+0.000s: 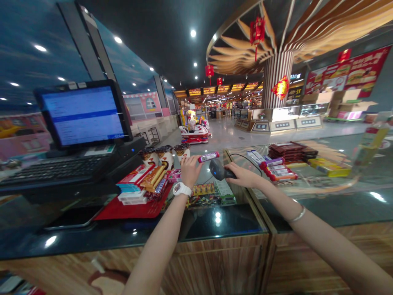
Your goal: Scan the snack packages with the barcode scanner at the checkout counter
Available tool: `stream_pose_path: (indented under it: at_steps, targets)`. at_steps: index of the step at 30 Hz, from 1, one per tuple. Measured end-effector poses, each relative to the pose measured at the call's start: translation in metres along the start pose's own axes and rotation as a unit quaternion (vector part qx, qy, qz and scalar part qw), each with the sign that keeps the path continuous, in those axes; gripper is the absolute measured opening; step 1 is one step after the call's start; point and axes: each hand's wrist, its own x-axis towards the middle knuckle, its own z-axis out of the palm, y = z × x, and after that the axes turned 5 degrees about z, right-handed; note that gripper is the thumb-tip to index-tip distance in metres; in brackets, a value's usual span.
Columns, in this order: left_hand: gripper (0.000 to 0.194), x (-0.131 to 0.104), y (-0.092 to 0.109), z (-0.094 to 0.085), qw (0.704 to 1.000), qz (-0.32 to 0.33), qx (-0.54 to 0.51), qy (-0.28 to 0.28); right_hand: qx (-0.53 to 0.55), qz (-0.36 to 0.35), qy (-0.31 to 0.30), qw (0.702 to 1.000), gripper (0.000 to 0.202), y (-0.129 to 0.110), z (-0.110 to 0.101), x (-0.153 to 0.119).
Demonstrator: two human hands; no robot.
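My left hand (190,171) held a wrapped tube (209,157) by its left end, fingers drawn in to the tube's thickness; the remainder projected freely to the right. The tube's long axis ran left to right, right end slightly raised, with a pale label facing me. My right hand (241,175) was closed around the handle of a handheld scanner (217,169). The scanner head was positioned just beyond the tube's right end and lower in view; I could not tell the depth between them or the exact aim of the scanner's window.

Below both hands was a glass-topped counter (202,225). To the left, a red mat (123,209) supported a pile of packets (135,180), with three lidded cups (166,155) behind it. A keyboard (58,168) and a lit monitor (86,114) occupied the far left. To the right, past a wood-edged seam, lay similar tubes (279,169), brown packs (288,150) and a yellow box (330,167).

Beyond the counter, a polished floor (224,137) extended to a ride-on toy (195,130), display cases (276,119) and a ribbed column (278,69).
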Motion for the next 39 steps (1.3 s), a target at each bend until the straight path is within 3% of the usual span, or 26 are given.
stream_pose_path:
  at_steps: [8, 22, 25, 29, 31, 35, 39]
  targets:
    - [0.023, 0.001, 0.004, -0.001, 1.000, 0.001, 0.001, -0.006, -0.003, -0.027, -0.081, 0.996, 0.042, 0.001, 0.014, 0.001]
    - [0.024, 0.002, 0.009, -0.002, 1.000, 0.009, -0.001, -0.008, 0.024, -0.033, -0.076, 0.996, 0.046, 0.000, 0.014, 0.003]
    - [0.025, 0.002, 0.011, -0.002, 1.000, 0.013, -0.010, -0.006, 0.047, -0.011, -0.012, 0.999, 0.041, 0.000, 0.007, 0.004]
    - [0.025, 0.003, 0.015, -0.003, 0.999, 0.029, -0.023, -0.010, 0.036, 0.016, 0.153, 0.987, 0.044, 0.002, -0.005, 0.006]
    - [0.026, 0.003, 0.018, -0.002, 0.999, 0.041, -0.028, -0.015, 0.026, 0.021, 0.204, 0.978, 0.051, 0.005, -0.008, 0.007]
    - [0.026, 0.003, 0.025, -0.002, 0.997, 0.057, -0.040, -0.025, 0.021, 0.018, 0.228, 0.973, 0.055, 0.012, -0.006, 0.009]
    - [0.025, 0.003, 0.033, -0.002, 0.995, 0.075, -0.056, -0.021, 0.023, 0.009, 0.249, 0.968, 0.044, 0.015, -0.001, 0.010]
